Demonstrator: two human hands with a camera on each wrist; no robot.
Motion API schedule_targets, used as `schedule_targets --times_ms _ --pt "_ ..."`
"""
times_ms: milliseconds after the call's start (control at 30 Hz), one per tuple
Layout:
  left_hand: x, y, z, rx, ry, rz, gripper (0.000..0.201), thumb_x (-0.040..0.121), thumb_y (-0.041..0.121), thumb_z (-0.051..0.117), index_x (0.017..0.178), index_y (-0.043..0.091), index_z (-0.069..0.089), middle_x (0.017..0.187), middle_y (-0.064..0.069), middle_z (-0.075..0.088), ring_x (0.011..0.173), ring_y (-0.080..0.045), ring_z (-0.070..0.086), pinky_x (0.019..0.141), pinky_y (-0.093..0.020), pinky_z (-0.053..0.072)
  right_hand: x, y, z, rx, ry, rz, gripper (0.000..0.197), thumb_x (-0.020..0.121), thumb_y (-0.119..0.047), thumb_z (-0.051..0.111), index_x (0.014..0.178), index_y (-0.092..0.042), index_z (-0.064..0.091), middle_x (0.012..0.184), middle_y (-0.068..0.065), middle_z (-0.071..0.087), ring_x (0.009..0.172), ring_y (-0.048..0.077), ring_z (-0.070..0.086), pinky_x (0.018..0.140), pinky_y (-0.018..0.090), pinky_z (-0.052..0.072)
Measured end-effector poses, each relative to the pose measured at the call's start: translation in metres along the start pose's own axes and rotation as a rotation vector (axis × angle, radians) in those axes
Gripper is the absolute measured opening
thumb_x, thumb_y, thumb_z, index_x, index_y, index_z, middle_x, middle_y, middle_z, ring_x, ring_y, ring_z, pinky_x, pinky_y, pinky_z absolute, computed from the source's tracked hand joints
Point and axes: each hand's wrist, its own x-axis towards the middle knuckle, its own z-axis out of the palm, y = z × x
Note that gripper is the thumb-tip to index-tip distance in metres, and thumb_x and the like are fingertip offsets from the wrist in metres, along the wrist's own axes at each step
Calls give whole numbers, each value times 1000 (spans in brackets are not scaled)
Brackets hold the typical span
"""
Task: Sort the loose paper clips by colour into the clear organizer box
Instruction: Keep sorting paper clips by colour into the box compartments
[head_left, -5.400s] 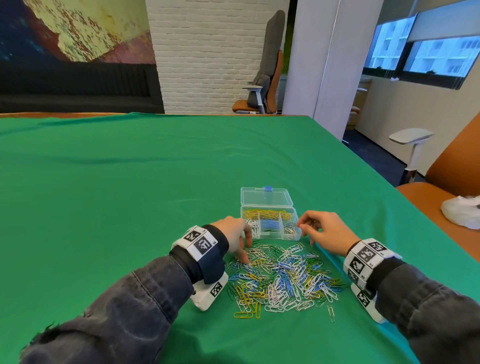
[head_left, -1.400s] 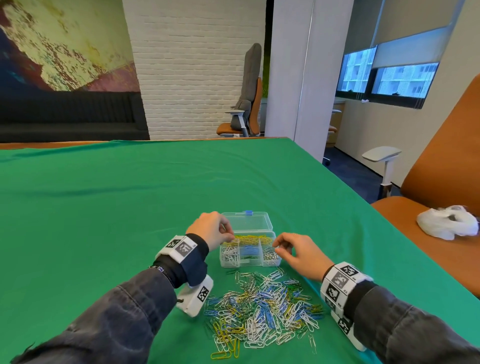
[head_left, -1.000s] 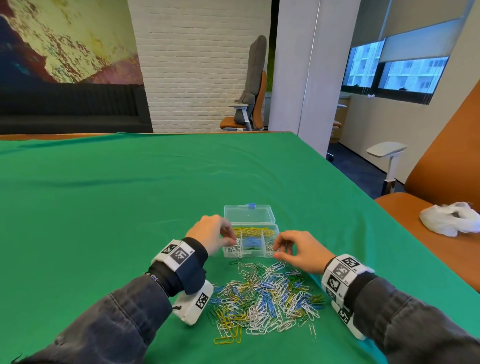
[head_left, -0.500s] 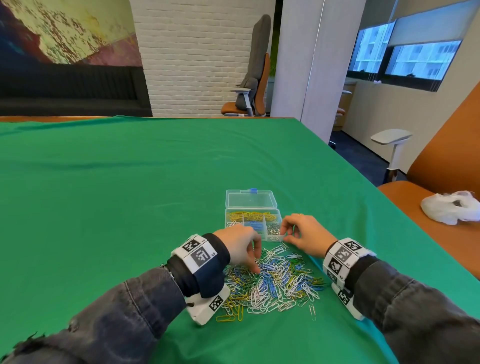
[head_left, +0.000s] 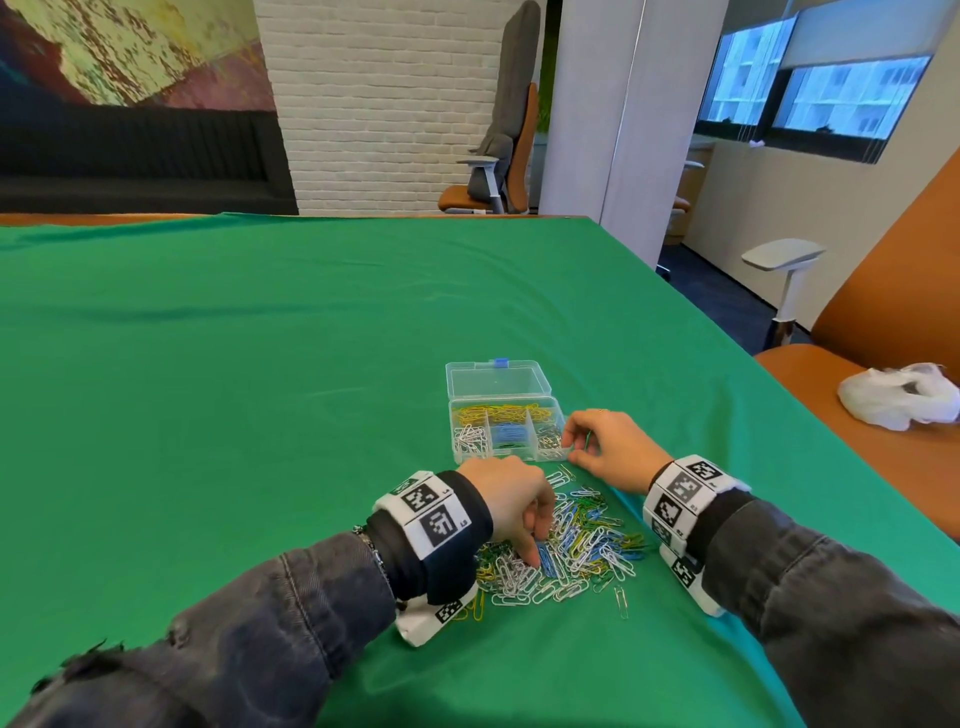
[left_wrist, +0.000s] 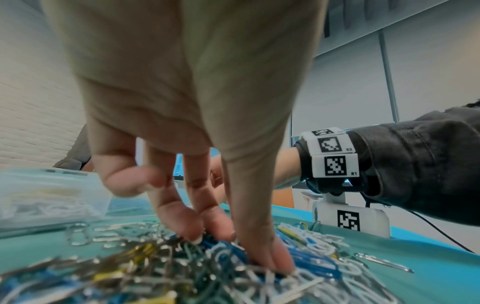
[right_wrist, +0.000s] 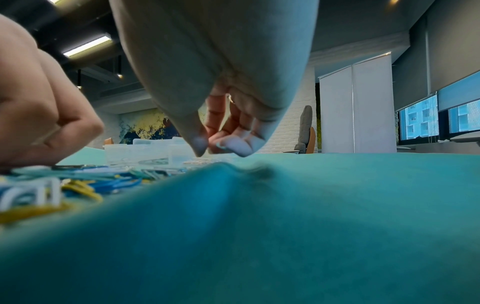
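A green cloth (head_left: 260, 364) covers the tabletop. Beyond its right edge, a white plastic bag (head_left: 898, 397) lies on an orange seat (head_left: 857, 441). Past the far edge stands an office chair (head_left: 498, 150).

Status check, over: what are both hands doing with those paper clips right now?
Left hand fingertips down in the loose clip pile, on blue ones. Right hand pinched at the organizer box, near-right corner; contents unclear. Nothing blocking.

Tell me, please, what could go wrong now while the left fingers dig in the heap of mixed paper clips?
1. The left hand presses its fingers into the tangled heap of coloured wire paper clips; a blue clip may drag hooked neighbours along.
2. The right hand touches the clear plastic organizer box at its corner; a nudge might shift it.
3. One silver clip lies apart and could be overlooked.
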Motion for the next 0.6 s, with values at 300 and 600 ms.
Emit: schedule_targets --times_ms 300,600 --pt "2 -10 -1 -61 54 -19 14 80 35 75 85 24 68 88 5 70 76 -10 57 64 -25 40 -2 -4 -1 37 45 -71 19 82 -8 63 77 -25 59 81 -1 65 72 19 60 70 28 51" --pt "-4 -35 -16 -583 102 -5 11 87 18 71 82 17 60 77 -1 71 62 -7 62 54 -17 49 -4 -8 -2 80 84 -125 17 85 -9 62 78 -25 59 81 -3 64 73 17 60 71 28 52"
